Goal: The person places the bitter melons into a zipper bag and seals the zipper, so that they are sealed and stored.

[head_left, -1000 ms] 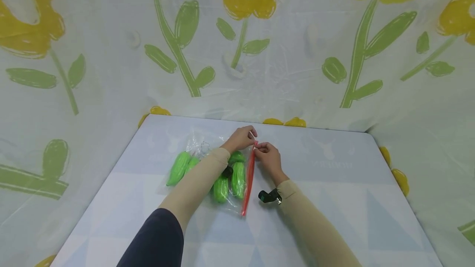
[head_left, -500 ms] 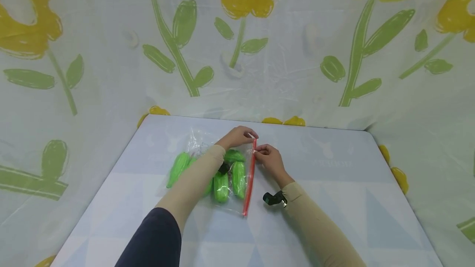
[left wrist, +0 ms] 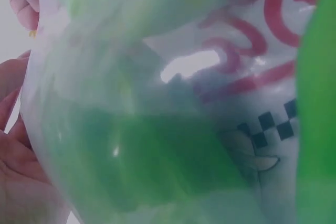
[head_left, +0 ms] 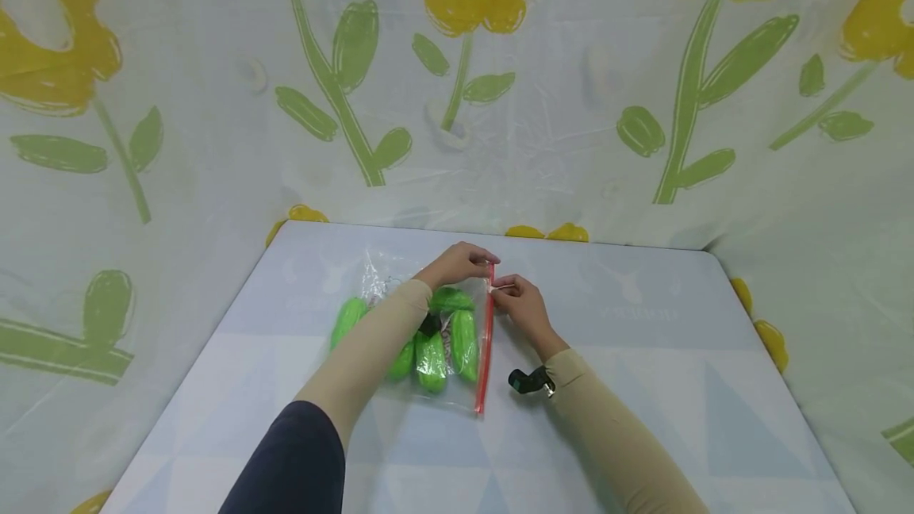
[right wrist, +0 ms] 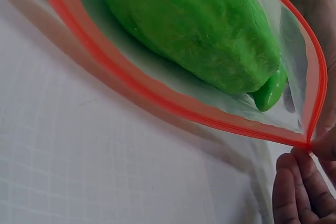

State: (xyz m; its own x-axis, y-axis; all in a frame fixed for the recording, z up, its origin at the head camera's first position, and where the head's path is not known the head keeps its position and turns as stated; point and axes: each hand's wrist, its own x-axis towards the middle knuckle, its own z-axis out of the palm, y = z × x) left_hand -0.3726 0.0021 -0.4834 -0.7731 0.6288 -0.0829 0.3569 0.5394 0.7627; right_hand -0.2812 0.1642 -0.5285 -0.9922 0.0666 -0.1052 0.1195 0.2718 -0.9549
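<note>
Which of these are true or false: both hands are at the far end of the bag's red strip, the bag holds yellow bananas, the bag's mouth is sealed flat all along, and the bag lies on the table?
1. Both hands meet at the far end of the red zip strip. True: the left hand and right hand pinch it there.
2. The clear bag holds yellow bananas. False: it holds green vegetables.
3. The mouth is sealed flat all along. False: the right wrist view shows the strip gaping open.
4. The bag lies on the table. True.
</note>
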